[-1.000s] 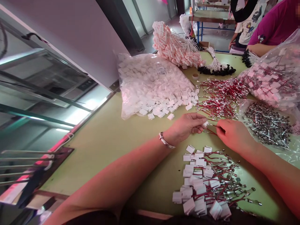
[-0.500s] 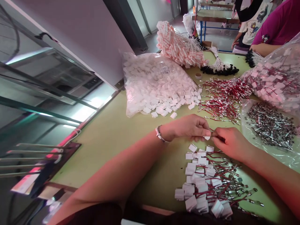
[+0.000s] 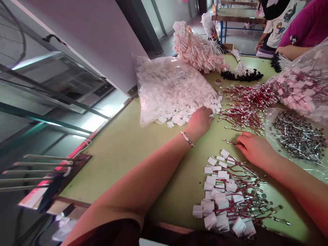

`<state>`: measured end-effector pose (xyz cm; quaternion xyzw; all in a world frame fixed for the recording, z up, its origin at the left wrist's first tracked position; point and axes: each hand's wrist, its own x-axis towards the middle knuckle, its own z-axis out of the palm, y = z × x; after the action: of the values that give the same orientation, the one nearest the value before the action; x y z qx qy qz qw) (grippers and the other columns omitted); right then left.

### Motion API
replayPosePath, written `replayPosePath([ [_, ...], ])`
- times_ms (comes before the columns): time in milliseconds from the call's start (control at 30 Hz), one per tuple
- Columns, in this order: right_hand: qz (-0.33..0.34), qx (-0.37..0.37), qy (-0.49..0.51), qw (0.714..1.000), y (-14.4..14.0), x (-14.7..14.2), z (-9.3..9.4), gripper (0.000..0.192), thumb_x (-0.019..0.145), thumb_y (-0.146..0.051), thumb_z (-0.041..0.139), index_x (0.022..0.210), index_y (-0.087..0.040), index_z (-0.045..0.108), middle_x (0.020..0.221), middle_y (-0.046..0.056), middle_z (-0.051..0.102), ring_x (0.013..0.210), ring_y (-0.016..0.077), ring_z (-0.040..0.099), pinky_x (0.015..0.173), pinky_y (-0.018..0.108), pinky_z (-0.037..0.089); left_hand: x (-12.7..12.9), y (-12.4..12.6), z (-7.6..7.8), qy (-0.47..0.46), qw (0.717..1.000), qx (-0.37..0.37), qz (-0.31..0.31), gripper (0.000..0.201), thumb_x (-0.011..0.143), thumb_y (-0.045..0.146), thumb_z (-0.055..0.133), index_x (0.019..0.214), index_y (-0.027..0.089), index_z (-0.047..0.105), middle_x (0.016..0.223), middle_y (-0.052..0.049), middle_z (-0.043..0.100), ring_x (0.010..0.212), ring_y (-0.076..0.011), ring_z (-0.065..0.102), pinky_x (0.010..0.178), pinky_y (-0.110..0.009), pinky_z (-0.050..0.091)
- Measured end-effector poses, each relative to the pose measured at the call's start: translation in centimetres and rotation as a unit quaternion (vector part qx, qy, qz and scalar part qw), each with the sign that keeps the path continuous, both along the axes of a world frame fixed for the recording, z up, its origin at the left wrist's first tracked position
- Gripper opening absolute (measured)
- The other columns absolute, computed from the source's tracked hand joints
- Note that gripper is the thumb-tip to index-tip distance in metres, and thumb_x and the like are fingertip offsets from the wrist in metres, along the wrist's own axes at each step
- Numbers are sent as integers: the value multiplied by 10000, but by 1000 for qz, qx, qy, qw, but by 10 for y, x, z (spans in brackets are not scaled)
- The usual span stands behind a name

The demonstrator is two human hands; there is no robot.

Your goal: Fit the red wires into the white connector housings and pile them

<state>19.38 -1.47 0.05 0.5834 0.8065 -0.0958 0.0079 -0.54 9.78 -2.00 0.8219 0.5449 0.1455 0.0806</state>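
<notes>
My left hand (image 3: 200, 122) reaches to the loose white connector housings (image 3: 176, 119) at the mouth of a clear bag. Its fingers curl around one white housing (image 3: 211, 115) at the edge of the pile; the fingertips are partly hidden. My right hand (image 3: 252, 145) pinches a short red wire (image 3: 232, 142), whose metal terminal end points left past the fingertips. Below both hands lie several rows of white housings (image 3: 221, 201) with red wires attached and glass-and-metal pieces at the wires' right ends.
A big clear bag (image 3: 164, 85) of white housings lies at the back left. Right of it are red wires (image 3: 246, 116), white wires with black ends (image 3: 241, 71) and pinkish connectors (image 3: 197, 51). A bag of metal-ended parts (image 3: 299, 136) lies right. A person in a purple sleeve (image 3: 304, 25) sits opposite.
My left hand has moved up and away from my right hand to the loose housings. The housing between my hands now lies atop the finished-looking rows, and my right hand holds another red wire.
</notes>
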Motion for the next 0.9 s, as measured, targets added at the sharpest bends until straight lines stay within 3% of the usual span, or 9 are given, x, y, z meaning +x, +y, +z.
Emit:
replayPosePath([
  [100, -16, 10, 8, 1000, 3, 1, 0, 180, 900, -196, 483, 825, -158, 641, 875, 85, 638, 708, 176, 577, 608, 311, 380, -3, -2, 3, -43, 999, -10, 7, 259, 803, 200, 549, 1029, 154, 666, 994, -107, 636, 909, -244, 595, 807, -340, 473],
  [233, -57, 38, 99, 993, 6, 10, 6, 177, 903, -225, 473, 826, -184, 627, 769, 56, 655, 669, 168, 567, 609, 305, 373, -7, -5, 5, -76, 996, -38, 0, 196, 756, 182, 563, 873, 145, 715, 886, -97, 653, 838, -237, 604, 759, -333, 471],
  [333, -82, 43, 171, 981, 5, 14, 10, 148, 882, -250, 482, 821, -194, 604, 664, 16, 630, 566, 139, 512, 566, 290, 350, -7, -10, 7, -163, 983, -84, 18, 174, 729, 185, 589, 850, 139, 705, 830, -71, 656, 752, -196, 596, 708, -312, 467],
  [400, -96, 29, 241, 965, 4, 13, 12, 133, 860, -252, 487, 794, -197, 589, 626, -7, 602, 537, 121, 481, 547, 275, 347, -6, -16, 10, -263, 954, -140, 17, 191, 735, 219, 610, 889, 139, 689, 826, -54, 659, 719, -159, 583, 679, -287, 464],
  [500, -120, -15, 336, 934, 2, 9, 14, 141, 824, -255, 495, 725, -200, 579, 594, -24, 566, 532, 111, 461, 527, 258, 353, -1, -29, 16, -408, 865, -289, -31, 260, 742, 278, 652, 961, 139, 675, 784, -37, 664, 646, -108, 557, 615, -241, 447],
  [567, -127, -36, 370, 920, 1, 7, 16, 140, 803, -262, 516, 706, -197, 594, 617, -17, 581, 557, 114, 474, 540, 257, 368, 3, -37, 20, -454, 804, -379, -62, 291, 741, 297, 677, 986, 140, 682, 742, -33, 663, 583, -85, 531, 557, -222, 420],
  [633, -129, -37, 386, 913, 0, 6, 17, 143, 794, -278, 533, 709, -195, 611, 634, -10, 594, 575, 117, 483, 552, 260, 375, 7, -43, 22, -469, 767, -431, -72, 284, 750, 295, 681, 990, 146, 695, 703, -29, 657, 551, -77, 522, 522, -217, 393],
  [767, -128, -27, 380, 916, -1, 6, 15, 167, 803, -306, 535, 701, -197, 610, 601, -19, 566, 548, 111, 458, 534, 261, 357, 9, -48, 24, -483, 734, -472, -69, 257, 776, 271, 664, 1006, 162, 706, 666, -17, 639, 578, -80, 544, 551, -224, 394],
  [900, -104, -17, 370, 923, -2, 6, 13, 169, 816, -297, 522, 704, -198, 602, 593, -26, 552, 544, 108, 447, 533, 258, 348, 8, -49, 23, -471, 734, -481, -87, 259, 777, 263, 672, 1008, 153, 708, 662, -17, 632, 586, -82, 528, 535, -221, 368],
])
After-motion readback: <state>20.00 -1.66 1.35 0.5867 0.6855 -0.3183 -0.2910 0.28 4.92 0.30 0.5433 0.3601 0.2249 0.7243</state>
